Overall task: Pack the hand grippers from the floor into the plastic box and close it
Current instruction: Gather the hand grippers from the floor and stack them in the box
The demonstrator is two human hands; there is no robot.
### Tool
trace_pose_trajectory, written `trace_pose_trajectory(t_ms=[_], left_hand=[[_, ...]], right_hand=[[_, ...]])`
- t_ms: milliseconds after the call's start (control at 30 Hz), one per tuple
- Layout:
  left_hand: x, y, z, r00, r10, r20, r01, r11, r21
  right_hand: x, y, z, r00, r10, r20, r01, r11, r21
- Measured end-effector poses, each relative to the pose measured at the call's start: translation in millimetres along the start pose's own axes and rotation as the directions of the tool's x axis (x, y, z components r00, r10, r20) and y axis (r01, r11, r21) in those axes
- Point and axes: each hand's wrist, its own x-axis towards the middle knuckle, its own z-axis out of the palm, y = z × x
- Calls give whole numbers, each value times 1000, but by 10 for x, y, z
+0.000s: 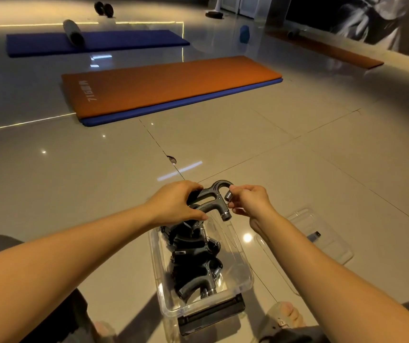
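A black hand gripper (214, 198) with a metal spring is held just above the far end of the clear plastic box (241, 269). My left hand (177, 203) grips its handles from the left. My right hand (250, 200) pinches its spring end from the right. Several more black hand grippers (193, 258) lie stacked inside the open box. The clear lid (322, 233) lies flat on the floor to the right of the box, a small dark latch piece on it.
The box stands on a glossy tiled floor between my knees and feet. An orange mat over a blue one (171, 85) lies ahead. Farther off lie a blue mat with a roller (73, 32), dumbbells (103, 8) and another orange mat (327, 49).
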Motion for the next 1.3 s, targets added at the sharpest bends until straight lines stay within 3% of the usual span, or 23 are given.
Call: trace_pose_trajectory(t_ms=[133, 233, 300, 333, 433, 500, 600, 1033, 1300], left_hand=[[-28, 2, 139, 1000, 15, -18, -12, 985, 171], [-77, -84, 240, 999, -26, 38, 20, 987, 160], [-120, -143, 329, 998, -38, 59, 31, 993, 112], [-146, -165, 383, 997, -41, 70, 34, 994, 101], [-231, -217, 617, 987, -65, 145, 52, 995, 91], [-274, -227, 796, 979, -63, 193, 45, 994, 96], [-329, -218, 1026, 969, -61, 241, 32, 992, 124], [-346, -264, 1613, 956, -88, 279, 1, 955, 296], [-366, -272, 1737, 972, -42, 231, -73, 882, 466]], right_hand=[[23, 185, 91, 996, 65, 66, -63, 998, -26], [33, 337, 65, 985, 78, 155, -59, 990, -125], [74, 457, 9, 978, 32, 207, 30, 956, -290], [116, 524, -22, 976, -33, 214, 127, 887, -444], [181, 685, -90, 950, -168, 265, 314, 499, -808], [205, 784, -116, 933, -158, 324, 360, 376, -854], [238, 902, -173, 912, -81, 401, 407, 284, -868], [292, 965, -278, 895, -47, 444, 439, 280, -854], [294, 997, -282, 899, -62, 434, 432, 293, -853]])
